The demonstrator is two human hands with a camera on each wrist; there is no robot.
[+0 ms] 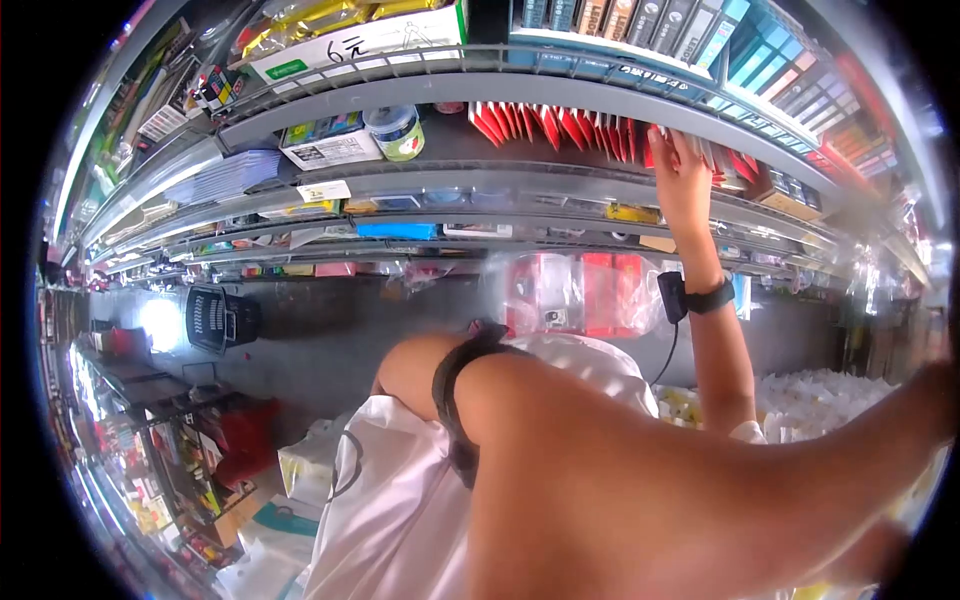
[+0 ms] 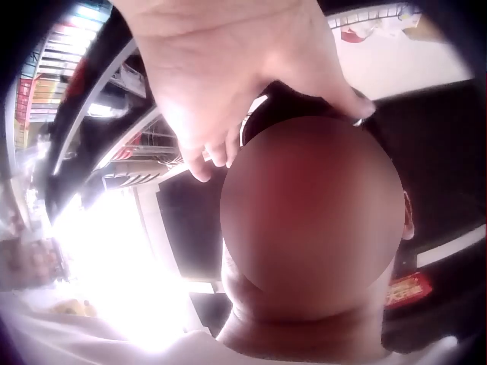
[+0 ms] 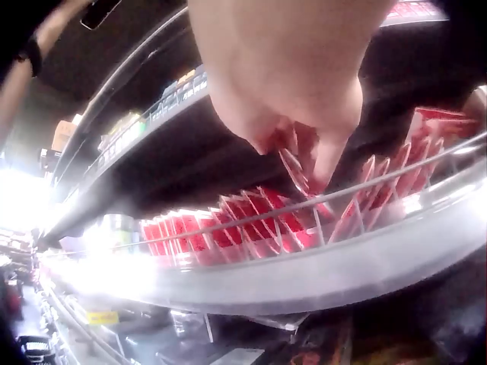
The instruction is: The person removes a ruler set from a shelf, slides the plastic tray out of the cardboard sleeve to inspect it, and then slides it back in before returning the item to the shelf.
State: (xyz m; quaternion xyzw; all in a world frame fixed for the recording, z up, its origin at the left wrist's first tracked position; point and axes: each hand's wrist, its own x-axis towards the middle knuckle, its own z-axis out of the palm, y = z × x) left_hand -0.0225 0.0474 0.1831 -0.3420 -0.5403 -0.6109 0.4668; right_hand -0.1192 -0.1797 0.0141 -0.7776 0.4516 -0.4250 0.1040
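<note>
My right hand point(image 1: 682, 180) reaches into the row of thin red packets point(image 1: 560, 125) standing upright on the middle shelf. In the right wrist view, the right hand point(image 3: 297, 84) points downward and pinches one red packet point(image 3: 293, 163) in clear wrapping between thumb and fingers. Packets stand on both sides of it behind the wire rail. My left hand point(image 1: 600, 480) is raised close before the head camera, large and blurred. From its own wrist, the left hand point(image 2: 228, 68) spreads at the top of the head, thumb on one side, fingers on the other.
A wire rail point(image 3: 396, 173) runs along the shelf front. Beside the packets stand a round tub point(image 1: 395, 132) and a white box point(image 1: 330, 145). Upper shelf: boxed goods point(image 1: 650, 30). Below, red plastic-wrapped packs point(image 1: 580, 295) and a black basket point(image 1: 215, 318) are on the floor.
</note>
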